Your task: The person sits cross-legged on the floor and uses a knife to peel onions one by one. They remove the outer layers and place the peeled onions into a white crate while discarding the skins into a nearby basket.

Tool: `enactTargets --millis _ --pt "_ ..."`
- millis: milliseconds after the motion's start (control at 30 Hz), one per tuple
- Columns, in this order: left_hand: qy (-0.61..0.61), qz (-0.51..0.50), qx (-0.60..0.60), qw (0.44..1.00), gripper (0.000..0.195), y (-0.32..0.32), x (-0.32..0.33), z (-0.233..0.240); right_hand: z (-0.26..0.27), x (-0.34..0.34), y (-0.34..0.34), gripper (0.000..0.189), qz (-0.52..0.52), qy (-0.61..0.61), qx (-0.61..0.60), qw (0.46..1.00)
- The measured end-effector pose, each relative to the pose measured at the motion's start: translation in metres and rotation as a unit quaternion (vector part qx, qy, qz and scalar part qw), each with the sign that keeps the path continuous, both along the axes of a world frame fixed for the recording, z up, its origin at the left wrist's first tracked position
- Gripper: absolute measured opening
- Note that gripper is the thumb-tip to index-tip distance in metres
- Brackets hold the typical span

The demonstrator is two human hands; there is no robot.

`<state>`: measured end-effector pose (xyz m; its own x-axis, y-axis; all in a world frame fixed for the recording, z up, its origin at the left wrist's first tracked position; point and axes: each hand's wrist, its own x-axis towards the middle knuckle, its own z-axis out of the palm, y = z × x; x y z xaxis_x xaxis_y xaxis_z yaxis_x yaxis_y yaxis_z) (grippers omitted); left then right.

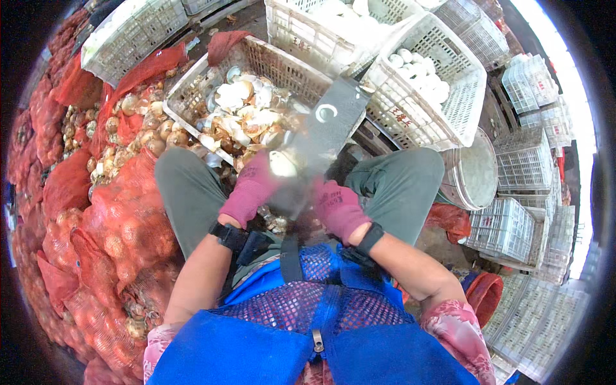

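Note:
My left hand (252, 185), in a pink work glove, is closed around a pale onion (282, 164) above the near end of a crate of peelings. Facing it, my right hand (338, 209), in a matching glove, has its fingers curled. A grey blur covers its fingertips, so I cannot tell whether it grips anything. Between my knees and beyond, a dark grey board (342, 108) slants across the crate's right side. Onion skins and cut pieces (245, 113) are heaped inside the white plastic crate (288, 62).
Peeled white onions (421, 77) lie in a tilted crate (462, 53) at front right. Unpeeled onions (156, 137) spill beside full red mesh sacks (127, 221) on my left. A bucket (474, 168) stands by my right knee, with stacked crates (522, 159) farther right.

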<state>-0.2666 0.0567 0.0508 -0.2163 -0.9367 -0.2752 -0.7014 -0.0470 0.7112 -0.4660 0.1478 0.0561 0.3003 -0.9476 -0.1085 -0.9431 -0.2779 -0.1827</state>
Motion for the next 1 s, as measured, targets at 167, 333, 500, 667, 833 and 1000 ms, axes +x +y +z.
enactTargets --millis 167,333,500,667,833,1000 --pt "-0.037 0.003 0.054 0.998 0.074 -0.004 -0.001 0.013 -0.019 -0.005 -0.005 0.022 -0.055 -0.028 0.051 0.997" --pt "0.151 0.003 0.077 0.986 0.079 0.005 0.026 0.013 0.022 -0.007 -0.006 0.024 -0.11 -0.162 0.126 0.973" --pt "0.147 0.014 -0.072 0.986 0.074 0.011 0.02 0.015 0.042 -0.02 0.015 0.031 -0.003 -0.199 0.036 0.979" --pt "0.066 -0.092 -0.006 0.994 0.074 0.006 0.01 0.034 0.071 -0.019 0.02 0.034 -0.115 -0.237 0.105 0.959" --pt "-0.066 -0.111 -0.085 0.988 0.074 0.013 0.006 0.019 0.073 -0.025 0.023 0.031 -0.064 -0.241 0.102 0.963" --pt "-0.132 -0.142 -0.108 0.975 0.066 0.007 0.003 0.019 0.069 -0.025 0.018 0.027 -0.081 -0.231 0.12 0.962"
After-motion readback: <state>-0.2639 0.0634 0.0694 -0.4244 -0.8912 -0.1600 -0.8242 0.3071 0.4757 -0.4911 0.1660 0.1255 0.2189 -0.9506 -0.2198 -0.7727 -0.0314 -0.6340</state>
